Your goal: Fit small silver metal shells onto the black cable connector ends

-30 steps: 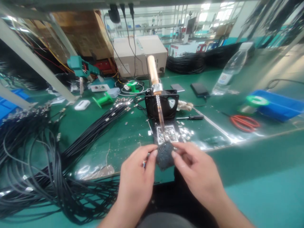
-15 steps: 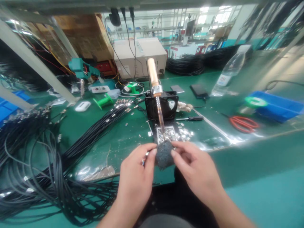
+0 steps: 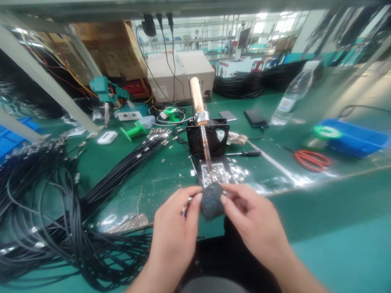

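Observation:
A dark grey sponge (image 3: 211, 202), rough on its surface, is held between both hands near the bench's front edge. My left hand (image 3: 177, 224) pinches its left side between thumb and fingers; a small shiny piece also shows at those fingers, too small to name. On the opposite side, my right hand (image 3: 252, 219) grips the sponge with thumb and forefinger. Just beyond stands a soldering iron (image 3: 200, 106) with a wooden handle, its tip pointing down towards the sponge; whether they touch I cannot tell. A black fan frame (image 3: 207, 138) is behind the iron's shaft.
Small metal pieces (image 3: 238, 173) lie scattered around a tray beneath the iron. Bundles of black cables (image 3: 113, 179) cover the left side. To the right are a screwdriver (image 3: 250, 153), red-handled pliers (image 3: 311, 160), a blue bin (image 3: 357, 138) and a plastic bottle (image 3: 293, 95).
The sponge has turned slightly and sits a little lower in the picture. Both hands keep their hold on it.

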{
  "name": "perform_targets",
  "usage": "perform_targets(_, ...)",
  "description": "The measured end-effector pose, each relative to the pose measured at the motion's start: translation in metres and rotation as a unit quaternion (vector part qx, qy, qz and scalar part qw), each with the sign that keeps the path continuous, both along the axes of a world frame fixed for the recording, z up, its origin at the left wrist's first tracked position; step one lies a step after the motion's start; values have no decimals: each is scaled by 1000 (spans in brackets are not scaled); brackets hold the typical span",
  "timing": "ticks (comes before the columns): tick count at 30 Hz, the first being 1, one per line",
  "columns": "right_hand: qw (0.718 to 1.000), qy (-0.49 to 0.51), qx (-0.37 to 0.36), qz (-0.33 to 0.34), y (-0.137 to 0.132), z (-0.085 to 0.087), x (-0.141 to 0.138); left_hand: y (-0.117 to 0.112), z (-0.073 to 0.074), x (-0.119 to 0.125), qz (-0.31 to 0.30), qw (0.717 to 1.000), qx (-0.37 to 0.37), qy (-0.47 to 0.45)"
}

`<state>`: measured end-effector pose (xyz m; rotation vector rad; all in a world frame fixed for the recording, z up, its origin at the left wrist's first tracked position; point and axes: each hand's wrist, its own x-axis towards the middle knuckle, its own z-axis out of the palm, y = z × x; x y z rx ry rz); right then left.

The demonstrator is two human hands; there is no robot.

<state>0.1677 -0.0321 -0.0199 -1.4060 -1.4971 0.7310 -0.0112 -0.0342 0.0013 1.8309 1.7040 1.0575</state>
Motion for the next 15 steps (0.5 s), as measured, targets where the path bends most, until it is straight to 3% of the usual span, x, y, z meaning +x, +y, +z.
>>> perform_targets(5,997,58,-48,6,-1,-3,3,1,-1,0,-9,1000,-22,-6)
perform_targets(10,981,133,-134,30,-5,-6,28,-5,0,-2,-61,994,-79,-41)
perform_targets(15,984,110,-129,-62,10,0,76,-4,7,-8,-70,992,-94,-50)
